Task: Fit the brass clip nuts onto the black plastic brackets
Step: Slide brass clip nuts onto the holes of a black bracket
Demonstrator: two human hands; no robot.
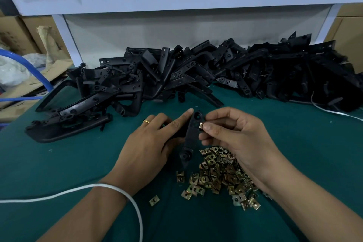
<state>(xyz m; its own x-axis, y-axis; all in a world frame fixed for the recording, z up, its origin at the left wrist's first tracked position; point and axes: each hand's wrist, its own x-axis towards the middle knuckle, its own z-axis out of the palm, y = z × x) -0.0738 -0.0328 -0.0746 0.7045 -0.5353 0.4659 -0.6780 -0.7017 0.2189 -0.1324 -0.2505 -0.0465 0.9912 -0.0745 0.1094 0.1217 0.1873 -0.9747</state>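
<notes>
Left hand [151, 139] grips a narrow black plastic bracket [191, 135] upright above the green desk [78, 163]. Right hand [233, 133] pinches a small brass clip nut [200, 125] against the bracket's edge. I note loose brass nuts [220, 175] heaped below, beside it.

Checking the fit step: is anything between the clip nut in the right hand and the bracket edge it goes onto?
Nothing visible. The right hand holds the clip nut right at the edge of the bracket, which the left hand steadies.
</notes>
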